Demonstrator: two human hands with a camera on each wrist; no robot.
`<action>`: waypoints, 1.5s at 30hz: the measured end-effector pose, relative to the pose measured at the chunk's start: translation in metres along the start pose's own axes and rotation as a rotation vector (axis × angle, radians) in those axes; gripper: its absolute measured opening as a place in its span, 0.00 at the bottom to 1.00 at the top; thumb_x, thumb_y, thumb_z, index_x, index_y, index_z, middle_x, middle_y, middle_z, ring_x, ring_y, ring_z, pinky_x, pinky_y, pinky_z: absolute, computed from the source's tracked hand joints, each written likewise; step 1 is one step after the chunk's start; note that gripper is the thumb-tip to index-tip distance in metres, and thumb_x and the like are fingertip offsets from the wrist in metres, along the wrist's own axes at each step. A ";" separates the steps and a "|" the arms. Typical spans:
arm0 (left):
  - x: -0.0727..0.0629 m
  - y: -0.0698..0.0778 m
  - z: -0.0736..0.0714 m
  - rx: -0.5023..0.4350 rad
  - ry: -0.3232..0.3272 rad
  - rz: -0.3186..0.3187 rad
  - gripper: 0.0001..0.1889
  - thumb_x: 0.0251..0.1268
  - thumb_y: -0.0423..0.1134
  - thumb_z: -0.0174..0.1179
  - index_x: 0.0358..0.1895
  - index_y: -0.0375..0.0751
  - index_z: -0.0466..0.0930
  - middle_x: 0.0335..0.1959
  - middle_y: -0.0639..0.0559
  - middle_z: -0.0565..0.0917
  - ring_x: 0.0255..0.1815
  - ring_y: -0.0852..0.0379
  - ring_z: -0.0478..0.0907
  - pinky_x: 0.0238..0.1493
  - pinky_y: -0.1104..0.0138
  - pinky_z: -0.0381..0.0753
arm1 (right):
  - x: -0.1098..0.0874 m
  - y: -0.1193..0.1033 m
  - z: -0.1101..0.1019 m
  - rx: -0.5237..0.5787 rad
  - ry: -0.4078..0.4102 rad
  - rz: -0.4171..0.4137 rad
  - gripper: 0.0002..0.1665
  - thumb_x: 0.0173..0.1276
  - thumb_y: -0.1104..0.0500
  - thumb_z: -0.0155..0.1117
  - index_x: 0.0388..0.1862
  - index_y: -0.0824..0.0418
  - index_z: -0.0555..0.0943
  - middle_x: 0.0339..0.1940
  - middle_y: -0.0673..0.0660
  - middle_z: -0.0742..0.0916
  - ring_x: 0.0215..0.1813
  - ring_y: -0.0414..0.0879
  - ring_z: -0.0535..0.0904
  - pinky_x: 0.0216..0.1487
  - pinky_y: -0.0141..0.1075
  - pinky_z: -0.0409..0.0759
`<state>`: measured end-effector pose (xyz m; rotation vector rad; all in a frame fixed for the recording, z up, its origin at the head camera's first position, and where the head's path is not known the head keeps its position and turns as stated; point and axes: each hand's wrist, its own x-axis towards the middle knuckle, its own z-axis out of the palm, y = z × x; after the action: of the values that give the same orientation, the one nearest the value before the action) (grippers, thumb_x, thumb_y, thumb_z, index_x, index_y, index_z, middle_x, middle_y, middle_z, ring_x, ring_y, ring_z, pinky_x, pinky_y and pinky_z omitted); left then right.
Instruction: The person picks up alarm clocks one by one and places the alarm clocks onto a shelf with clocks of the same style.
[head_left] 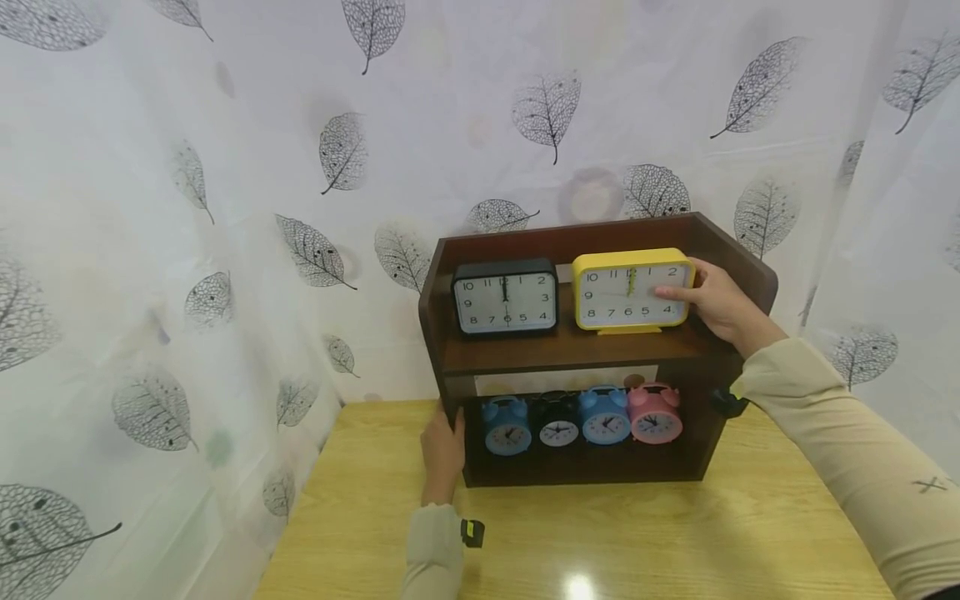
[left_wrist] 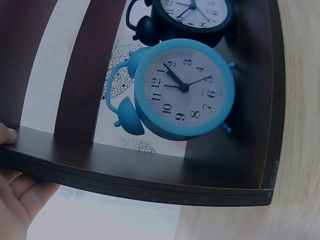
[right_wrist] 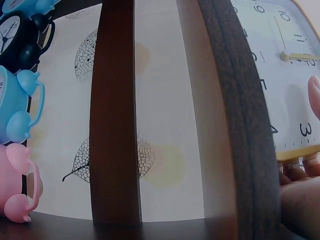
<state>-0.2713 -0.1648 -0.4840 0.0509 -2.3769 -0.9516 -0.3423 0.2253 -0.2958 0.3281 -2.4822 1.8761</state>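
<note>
On the upper shelf of a dark brown wooden rack (head_left: 600, 354), my right hand (head_left: 723, 304) grips the right end of a yellow rectangular clock (head_left: 600, 308), thumb across its face and fingers behind. The clock stands upright on a small yellow foot. To its left is a black rectangular clock (head_left: 487, 312). My left hand (head_left: 442, 450) holds the rack's left side panel (left_wrist: 125, 175), with the thumb inside and fingers outside. Nearest that hand on the lower shelf is a blue twin-bell alarm clock (left_wrist: 200, 117).
Beside it on the lower shelf stand a black alarm clock (head_left: 558, 432), another blue alarm clock (head_left: 604, 427) and a pink alarm clock (head_left: 654, 427). The rack rests on a light wooden table (head_left: 600, 533). A white leaf-patterned sheet (head_left: 450, 100) hangs behind.
</note>
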 end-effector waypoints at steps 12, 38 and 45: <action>0.000 0.000 0.000 0.008 0.003 0.011 0.18 0.69 0.40 0.52 0.54 0.30 0.72 0.34 0.32 0.84 0.33 0.37 0.83 0.32 0.50 0.79 | -0.001 0.000 0.000 -0.029 0.015 0.003 0.25 0.63 0.50 0.64 0.56 0.47 0.66 0.35 0.29 0.80 0.41 0.23 0.77 0.46 0.17 0.71; -0.001 0.003 -0.002 -0.008 0.002 0.008 0.17 0.69 0.40 0.52 0.54 0.32 0.72 0.36 0.33 0.84 0.34 0.37 0.83 0.32 0.50 0.79 | -0.003 0.001 -0.002 -0.024 0.054 0.004 0.26 0.62 0.49 0.64 0.57 0.47 0.67 0.34 0.29 0.79 0.41 0.23 0.76 0.46 0.17 0.71; 0.000 0.002 -0.001 0.012 0.010 -0.001 0.16 0.68 0.39 0.53 0.53 0.32 0.73 0.35 0.32 0.84 0.34 0.37 0.83 0.32 0.49 0.79 | -0.003 0.001 -0.002 -0.042 0.045 0.000 0.28 0.63 0.49 0.63 0.59 0.49 0.66 0.34 0.28 0.79 0.41 0.23 0.76 0.46 0.17 0.71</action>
<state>-0.2700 -0.1638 -0.4822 0.0608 -2.3739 -0.9352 -0.3396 0.2282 -0.2967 0.2818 -2.4888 1.8075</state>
